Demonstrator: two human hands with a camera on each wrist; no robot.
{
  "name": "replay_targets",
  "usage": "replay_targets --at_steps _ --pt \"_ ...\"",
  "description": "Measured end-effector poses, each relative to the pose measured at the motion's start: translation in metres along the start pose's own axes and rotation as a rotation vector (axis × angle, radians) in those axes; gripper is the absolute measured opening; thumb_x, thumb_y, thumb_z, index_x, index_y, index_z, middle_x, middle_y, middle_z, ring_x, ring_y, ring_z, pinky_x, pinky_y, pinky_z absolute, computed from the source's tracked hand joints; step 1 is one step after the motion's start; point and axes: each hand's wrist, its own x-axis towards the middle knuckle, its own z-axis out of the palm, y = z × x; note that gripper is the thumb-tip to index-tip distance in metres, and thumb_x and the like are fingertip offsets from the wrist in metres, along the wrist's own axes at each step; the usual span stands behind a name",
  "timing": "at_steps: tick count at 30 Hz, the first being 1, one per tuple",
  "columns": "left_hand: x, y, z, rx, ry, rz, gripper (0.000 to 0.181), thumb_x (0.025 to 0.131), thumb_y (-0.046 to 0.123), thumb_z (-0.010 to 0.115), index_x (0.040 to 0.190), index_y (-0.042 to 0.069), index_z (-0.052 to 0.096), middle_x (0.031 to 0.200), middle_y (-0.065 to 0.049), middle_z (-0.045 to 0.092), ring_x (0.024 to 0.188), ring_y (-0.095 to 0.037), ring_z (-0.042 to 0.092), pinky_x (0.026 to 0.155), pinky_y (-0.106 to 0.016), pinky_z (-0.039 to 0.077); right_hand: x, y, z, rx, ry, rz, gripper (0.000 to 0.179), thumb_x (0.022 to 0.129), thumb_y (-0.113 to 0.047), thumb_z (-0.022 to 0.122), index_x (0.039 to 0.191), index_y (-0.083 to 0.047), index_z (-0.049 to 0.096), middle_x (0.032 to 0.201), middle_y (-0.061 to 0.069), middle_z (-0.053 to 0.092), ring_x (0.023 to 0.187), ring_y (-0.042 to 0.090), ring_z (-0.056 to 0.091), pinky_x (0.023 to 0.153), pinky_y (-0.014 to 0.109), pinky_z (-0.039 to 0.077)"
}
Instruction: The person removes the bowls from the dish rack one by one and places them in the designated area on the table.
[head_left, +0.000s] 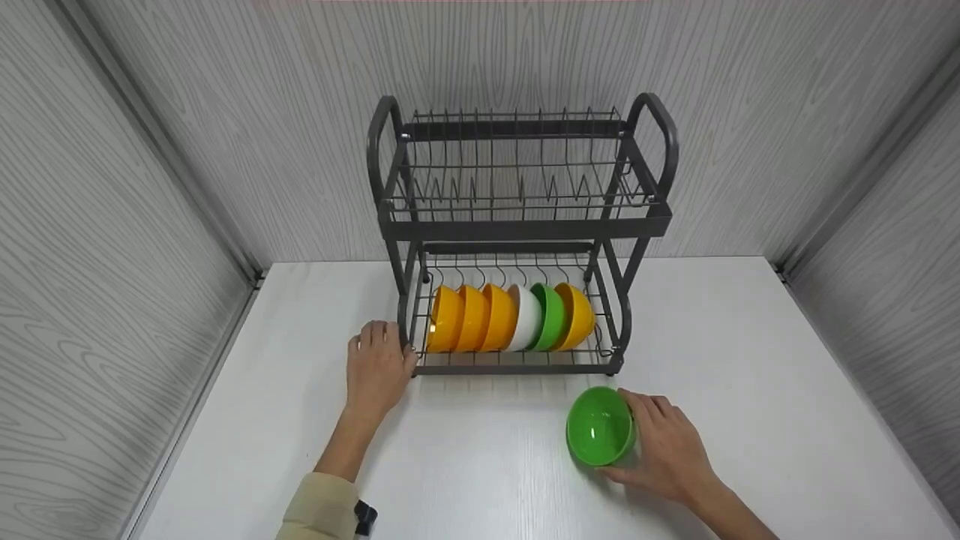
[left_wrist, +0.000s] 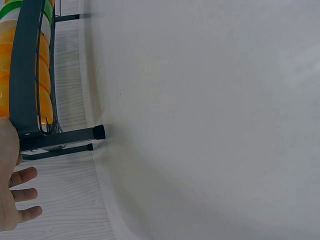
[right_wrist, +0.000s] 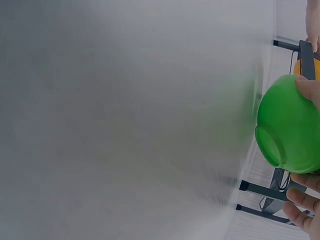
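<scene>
A green bowl [head_left: 600, 426] is held by my right hand [head_left: 667, 448], tilted with its inside toward the head camera, in front of the dish rack's right corner. The right wrist view shows the thumb on one side of the green bowl [right_wrist: 290, 125] and fingers on the other. My left hand [head_left: 379, 371] rests against the lower left front corner of the dark two-tier dish rack [head_left: 517, 369]; in the left wrist view its fingers [left_wrist: 24, 195] are loosely extended. On the rack's lower tier several yellow bowls [head_left: 450, 319], a white bowl [head_left: 526, 319] and another green bowl [head_left: 551, 319] stand on edge in a row.
The rack's upper tier [head_left: 525, 230] has wire slots and a curved handle at each side. Grey wood-grain panels [head_left: 247, 112] enclose the white table [head_left: 480, 457] at the back and both sides.
</scene>
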Motion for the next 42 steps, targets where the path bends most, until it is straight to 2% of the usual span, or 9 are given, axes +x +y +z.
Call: replay_targets --at_steps 7,15,27,33,42 --pt "-0.001 0.0 0.0 0.0 -0.003 -0.004 0.033 0.099 0.025 0.063 0.114 -0.004 0.059 0.118 -0.028 0.068 0.119 -0.044 0.063 0.098 -0.056 0.054 -0.003 0.003 0.001 0.035 0.005 0.021 0.125 0.047 -0.07 0.096 0.145 -0.007 0.053 0.125 0.009 0.069 0.108 0.025 0.065 0.087 0.045 0.062" --pt "-0.001 0.0 0.001 0.006 0.0 -0.003 0.033 0.098 0.026 0.063 0.114 -0.004 0.06 0.118 -0.028 0.068 0.119 -0.044 0.063 0.098 -0.055 0.055 -0.005 0.005 -0.003 0.09 -0.068 0.089 0.122 0.05 -0.067 0.096 0.147 -0.008 0.05 0.125 0.011 0.068 0.11 0.028 0.065 0.09 0.049 0.061" --pt "0.002 0.001 -0.003 -0.015 -0.073 -0.038 0.035 0.1 0.028 0.062 0.116 -0.003 0.058 0.123 -0.029 0.066 0.124 -0.045 0.06 0.102 -0.056 0.052 -0.007 0.008 -0.007 0.164 -0.113 0.172 0.119 0.051 -0.064 0.098 0.147 -0.01 0.051 0.119 0.009 0.069 0.103 0.024 0.066 0.085 0.048 0.061" --pt "0.002 0.002 -0.003 -0.025 -0.066 -0.041 0.034 0.099 0.027 0.064 0.115 -0.003 0.058 0.123 -0.028 0.066 0.123 -0.044 0.06 0.101 -0.055 0.052 -0.008 0.012 -0.009 0.165 -0.142 0.184 0.118 0.053 -0.066 0.096 0.146 -0.01 0.052 0.12 0.009 0.069 0.104 0.024 0.066 0.085 0.05 0.061" --pt "0.002 0.001 -0.002 -0.02 -0.079 -0.042 0.036 0.1 0.028 0.062 0.118 -0.003 0.058 0.125 -0.029 0.065 0.124 -0.045 0.06 0.103 -0.056 0.051 -0.012 0.019 -0.012 0.158 -0.144 0.176 0.116 0.053 -0.068 0.095 0.144 -0.009 0.054 0.119 0.011 0.069 0.101 0.026 0.067 0.082 0.051 0.062"
